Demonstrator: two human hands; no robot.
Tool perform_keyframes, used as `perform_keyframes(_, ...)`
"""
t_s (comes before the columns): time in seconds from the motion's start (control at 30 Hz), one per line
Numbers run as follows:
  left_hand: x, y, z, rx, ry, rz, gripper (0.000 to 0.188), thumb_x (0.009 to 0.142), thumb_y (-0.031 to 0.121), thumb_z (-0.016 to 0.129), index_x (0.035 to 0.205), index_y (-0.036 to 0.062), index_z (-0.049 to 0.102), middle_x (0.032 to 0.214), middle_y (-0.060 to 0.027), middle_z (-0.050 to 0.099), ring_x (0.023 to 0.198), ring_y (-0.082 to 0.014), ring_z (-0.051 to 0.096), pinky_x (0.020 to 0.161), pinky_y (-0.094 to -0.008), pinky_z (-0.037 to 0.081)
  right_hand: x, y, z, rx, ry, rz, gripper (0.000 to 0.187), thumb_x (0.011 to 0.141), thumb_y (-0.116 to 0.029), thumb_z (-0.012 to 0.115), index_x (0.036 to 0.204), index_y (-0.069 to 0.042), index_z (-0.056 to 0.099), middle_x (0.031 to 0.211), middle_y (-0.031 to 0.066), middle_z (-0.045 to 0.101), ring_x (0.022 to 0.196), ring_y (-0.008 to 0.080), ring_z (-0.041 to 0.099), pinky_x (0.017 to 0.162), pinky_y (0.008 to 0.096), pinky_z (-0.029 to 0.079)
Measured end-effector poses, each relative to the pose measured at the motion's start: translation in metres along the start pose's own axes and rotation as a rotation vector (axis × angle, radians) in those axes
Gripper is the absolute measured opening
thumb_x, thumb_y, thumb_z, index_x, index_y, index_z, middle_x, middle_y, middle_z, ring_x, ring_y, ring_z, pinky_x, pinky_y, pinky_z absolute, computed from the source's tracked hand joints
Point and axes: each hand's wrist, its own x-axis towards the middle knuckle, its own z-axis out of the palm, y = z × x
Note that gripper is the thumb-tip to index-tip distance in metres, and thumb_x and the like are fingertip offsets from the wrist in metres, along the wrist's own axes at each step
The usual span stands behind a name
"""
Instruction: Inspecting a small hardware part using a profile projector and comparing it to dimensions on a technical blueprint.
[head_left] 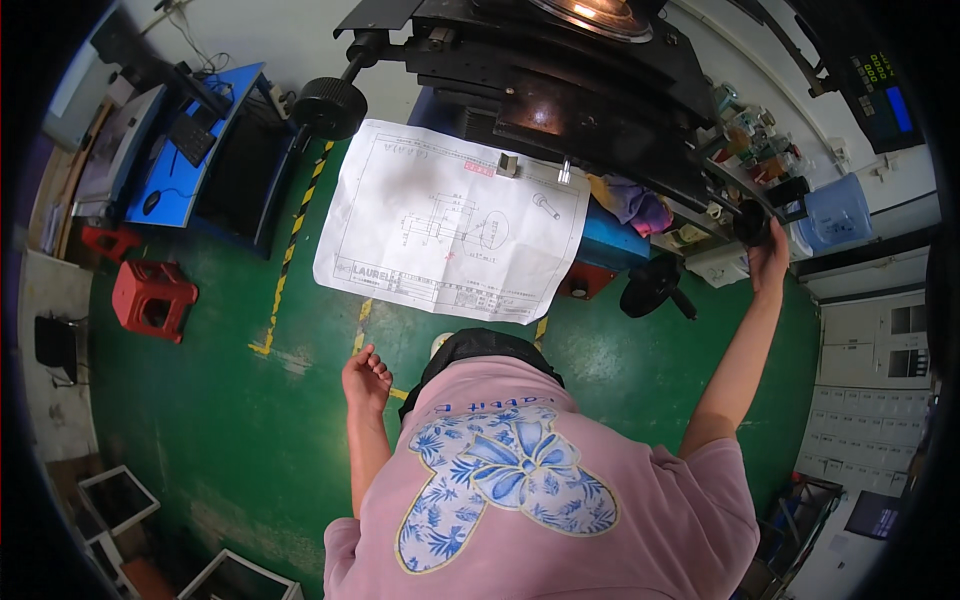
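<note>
My right hand [768, 258] reaches out to the right, its fingers closed round a round black knob [750, 224] at the end of a shaft on a dark machine [560, 105]. Low beside my body, my left hand [367, 378] hangs with its fingers curled in, and I see nothing in it. A large white drawing sheet [400, 255] with a creased surface hangs from the front of the machine. Small metal pieces, a block [508, 165] and a pin [565, 172], sit at its top edge. A lit round glass stage [600, 12] shows on top of the machine.
Another black handwheel [330, 108] juts out at the machine's left, and a black crank wheel [655, 287] lower right. A red stool [152, 298] and blue desk [165, 190] stand left. Bottles and a blue bin [838, 213] are at right. Yellow-black tape [297, 240] marks the green floor.
</note>
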Motion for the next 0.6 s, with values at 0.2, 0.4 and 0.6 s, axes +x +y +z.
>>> perform_keyframes(0.2, 0.0006, -0.0005, -0.0017, -0.007, 0.001, -0.003, 0.010, 0.072, 0.015, 0.043, 0.079, 0.0090, 0.047, 0.054, 0.0033, 0.039, 0.045, -0.0083, 0.037, 0.041, -0.0209, 0.031, 0.0002, -0.0007, -0.0016, -0.045, -0.080, -0.006, 0.037, 0.080, -0.025, 0.042, 0.107, 0.000, 0.042, 0.107, 0.0124, 0.048, 0.099, 0.0238, 0.046, 0.084, 0.0372, 0.037)
perform_keyframes(0.4, 0.0010, -0.0004, -0.0038, -0.014, -0.002, -0.006, 0.010, 0.072, 0.015, 0.043, 0.079, 0.0089, 0.047, 0.054, 0.0031, 0.039, 0.045, -0.0083, 0.037, 0.041, -0.0208, 0.031, -0.0016, -0.0008, 0.0017, -0.066, -0.044, 0.000, 0.038, 0.080, -0.026, 0.042, 0.108, -0.001, 0.042, 0.107, 0.0120, 0.048, 0.099, 0.0234, 0.046, 0.084, 0.0370, 0.037)
perform_keyframes(0.6, 0.0025, -0.0006, -0.0072, -0.017, 0.002, -0.006, 0.011, 0.071, 0.015, 0.043, 0.079, 0.0084, 0.048, 0.054, 0.0027, 0.039, 0.045, -0.0089, 0.037, 0.041, -0.0219, 0.031, -0.0020, -0.0017, -0.0015, -0.016, -0.073, 0.055, 0.035, 0.078, -0.023, 0.046, 0.105, 0.000, 0.043, 0.108, 0.0110, 0.047, 0.100, 0.0218, 0.046, 0.087, 0.0339, 0.036)
